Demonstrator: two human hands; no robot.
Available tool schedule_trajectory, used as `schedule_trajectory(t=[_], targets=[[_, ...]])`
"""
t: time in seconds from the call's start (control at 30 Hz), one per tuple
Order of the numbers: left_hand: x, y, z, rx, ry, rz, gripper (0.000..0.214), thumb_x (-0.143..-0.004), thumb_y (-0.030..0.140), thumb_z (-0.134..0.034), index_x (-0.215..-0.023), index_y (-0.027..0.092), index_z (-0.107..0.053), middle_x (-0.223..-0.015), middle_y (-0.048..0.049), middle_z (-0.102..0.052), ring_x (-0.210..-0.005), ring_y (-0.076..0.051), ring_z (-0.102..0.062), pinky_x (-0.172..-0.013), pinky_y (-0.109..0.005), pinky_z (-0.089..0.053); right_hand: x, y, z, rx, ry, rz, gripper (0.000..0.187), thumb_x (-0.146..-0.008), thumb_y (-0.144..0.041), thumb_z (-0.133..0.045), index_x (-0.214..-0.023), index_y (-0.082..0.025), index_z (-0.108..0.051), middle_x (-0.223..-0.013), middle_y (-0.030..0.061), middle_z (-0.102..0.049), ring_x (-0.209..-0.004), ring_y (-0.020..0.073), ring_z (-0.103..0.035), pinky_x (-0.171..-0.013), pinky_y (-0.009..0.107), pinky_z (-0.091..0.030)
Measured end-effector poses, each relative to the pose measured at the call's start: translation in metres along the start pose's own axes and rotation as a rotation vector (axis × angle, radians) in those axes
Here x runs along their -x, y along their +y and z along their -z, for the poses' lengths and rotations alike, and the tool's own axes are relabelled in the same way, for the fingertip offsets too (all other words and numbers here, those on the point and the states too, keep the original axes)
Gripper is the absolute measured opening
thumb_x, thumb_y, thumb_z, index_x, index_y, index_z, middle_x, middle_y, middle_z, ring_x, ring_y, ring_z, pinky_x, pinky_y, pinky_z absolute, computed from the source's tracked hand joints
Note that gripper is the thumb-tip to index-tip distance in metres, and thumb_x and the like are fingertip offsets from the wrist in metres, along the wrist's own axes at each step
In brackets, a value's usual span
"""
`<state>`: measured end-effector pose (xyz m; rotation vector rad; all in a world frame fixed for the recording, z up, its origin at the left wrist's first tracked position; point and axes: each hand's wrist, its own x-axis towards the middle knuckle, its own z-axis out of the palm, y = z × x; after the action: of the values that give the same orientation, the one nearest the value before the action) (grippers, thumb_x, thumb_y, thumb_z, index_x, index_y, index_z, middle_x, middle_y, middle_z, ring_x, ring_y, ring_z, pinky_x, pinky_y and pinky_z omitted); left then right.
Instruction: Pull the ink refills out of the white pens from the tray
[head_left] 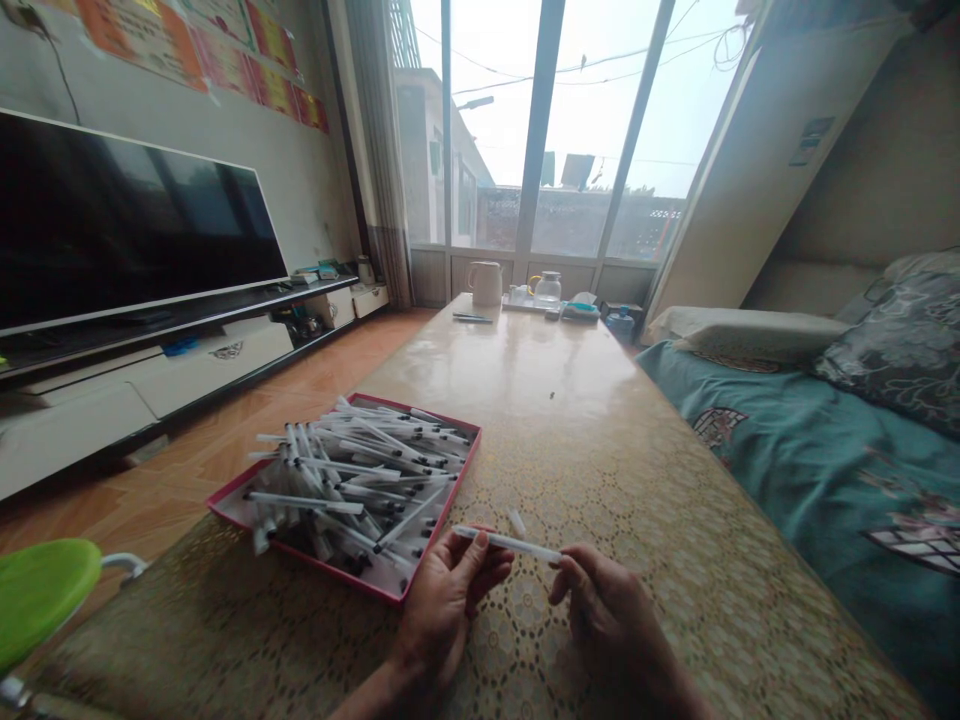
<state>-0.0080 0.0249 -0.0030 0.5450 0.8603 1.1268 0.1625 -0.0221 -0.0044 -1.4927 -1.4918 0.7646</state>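
Observation:
Both my hands hold one white pen (510, 543) level above the table (600, 460). My left hand (448, 600) pinches its left end with closed fingers. My right hand (611, 625) grips the right end, fingers curled. A small white pen part (517, 521) lies on the table just behind the pen. Left of my hands sits a shallow pink tray (420, 575) heaped with several white pens (352, 480) with dark tips.
A white jug (486, 283), a glass pot (547, 289) and small items stand at the table's far end. A pen (472, 318) lies near them. A teal-covered bed (825, 470) runs along the right. A TV (127, 225) on a low unit is left; a green stool (41, 590) at lower left.

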Motion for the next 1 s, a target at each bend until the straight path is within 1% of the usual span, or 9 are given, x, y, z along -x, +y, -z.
schedule_trajectory(t=[0.2,0.3,0.37,0.47,0.57,0.7,0.83,0.93,1.0], targets=[[-0.002,0.001,0.0,0.032,0.026,-0.009,0.014,-0.069,0.017,-0.072,-0.076,0.011,-0.061,-0.069,-0.0056,-0.068,-0.065,-0.016,-0.067,-0.065,-0.025,-0.056,-0.004,0.0,0.003,-0.34,0.009,-0.156,0.036,-0.075,-0.053,-0.058,-0.081,-0.019,-0.051,-0.071,0.0017,-0.064,-0.045,0.0114,-0.058,-0.04,0.02,-0.042],[-0.003,0.0,0.0,0.028,0.024,-0.008,0.013,-0.071,0.016,-0.07,-0.078,0.011,-0.061,-0.071,-0.0058,-0.068,-0.066,-0.016,-0.067,-0.067,-0.026,-0.056,-0.006,0.002,0.002,-0.526,-0.015,-0.251,0.038,-0.068,-0.052,-0.065,-0.079,-0.019,-0.048,-0.066,-0.002,-0.062,-0.038,0.0074,-0.052,-0.036,0.018,-0.039],[-0.003,0.0,0.0,0.012,0.021,0.0,0.012,-0.072,0.016,-0.069,-0.079,0.011,-0.061,-0.071,-0.0065,-0.068,-0.067,-0.016,-0.067,-0.067,-0.027,-0.056,-0.007,0.004,0.0,-0.578,-0.031,-0.301,0.039,-0.067,-0.052,-0.067,-0.075,-0.018,-0.048,-0.061,-0.0043,-0.059,-0.034,0.0046,-0.046,-0.032,0.015,-0.032],[-0.001,0.0,0.0,-0.001,0.006,0.001,0.013,-0.072,0.016,-0.069,-0.08,0.011,-0.061,-0.073,-0.0068,-0.068,-0.067,-0.016,-0.066,-0.068,-0.027,-0.056,-0.007,0.004,-0.001,-0.587,-0.025,-0.303,0.038,-0.067,-0.051,-0.067,-0.072,-0.017,-0.049,-0.057,-0.006,-0.056,-0.031,0.0019,-0.04,-0.03,0.013,-0.026],[0.001,0.002,-0.001,0.013,0.006,-0.001,0.015,-0.071,0.017,-0.071,-0.08,0.011,-0.061,-0.073,-0.0063,-0.068,-0.068,-0.016,-0.066,-0.067,-0.027,-0.056,-0.009,0.007,0.009,-0.588,0.014,-0.337,0.034,-0.068,-0.047,-0.066,-0.07,-0.017,-0.049,-0.055,-0.0069,-0.054,-0.03,0.0005,-0.033,-0.029,0.013,-0.022],[0.001,0.003,-0.002,0.042,0.027,-0.01,0.016,-0.069,0.016,-0.072,-0.079,0.011,-0.061,-0.069,-0.0063,-0.068,-0.066,-0.016,-0.066,-0.065,-0.025,-0.055,-0.015,0.02,0.039,-0.695,0.224,-0.36,0.031,-0.065,-0.041,-0.068,-0.07,-0.019,-0.047,-0.052,-0.0073,-0.055,-0.029,0.001,-0.03,-0.027,0.014,-0.02],[0.0,0.001,-0.002,0.054,0.049,-0.026,0.016,-0.068,0.016,-0.073,-0.078,0.012,-0.062,-0.068,-0.0053,-0.067,-0.061,-0.013,-0.065,-0.06,-0.021,-0.053,-0.019,0.035,0.07,-0.697,0.489,-0.338,0.028,-0.062,-0.034,-0.07,-0.073,-0.019,-0.049,-0.059,-0.0045,-0.061,-0.037,0.0061,-0.046,-0.033,0.017,-0.036],[-0.002,0.0,-0.002,0.048,0.054,-0.04,0.02,-0.066,0.016,-0.073,-0.083,0.013,-0.062,-0.066,-0.0029,-0.065,-0.055,-0.01,-0.061,-0.053,-0.017,-0.05,-0.018,0.04,0.081,-0.691,0.665,-0.326,0.028,-0.059,-0.032,-0.071,-0.074,-0.019,-0.052,-0.063,-0.0029,-0.063,-0.041,0.0075,-0.051,-0.039,0.019,-0.044],[-0.004,-0.001,-0.002,0.043,0.058,-0.057,0.021,-0.067,0.015,-0.073,-0.085,0.013,-0.062,-0.066,-0.002,-0.064,-0.055,-0.009,-0.06,-0.053,-0.016,-0.049,-0.018,0.041,0.081,-0.703,0.712,-0.328,0.03,-0.057,-0.032,-0.073,-0.074,-0.018,-0.053,-0.065,-0.0021,-0.065,-0.043,0.0078,-0.053,-0.04,0.018,-0.045]])
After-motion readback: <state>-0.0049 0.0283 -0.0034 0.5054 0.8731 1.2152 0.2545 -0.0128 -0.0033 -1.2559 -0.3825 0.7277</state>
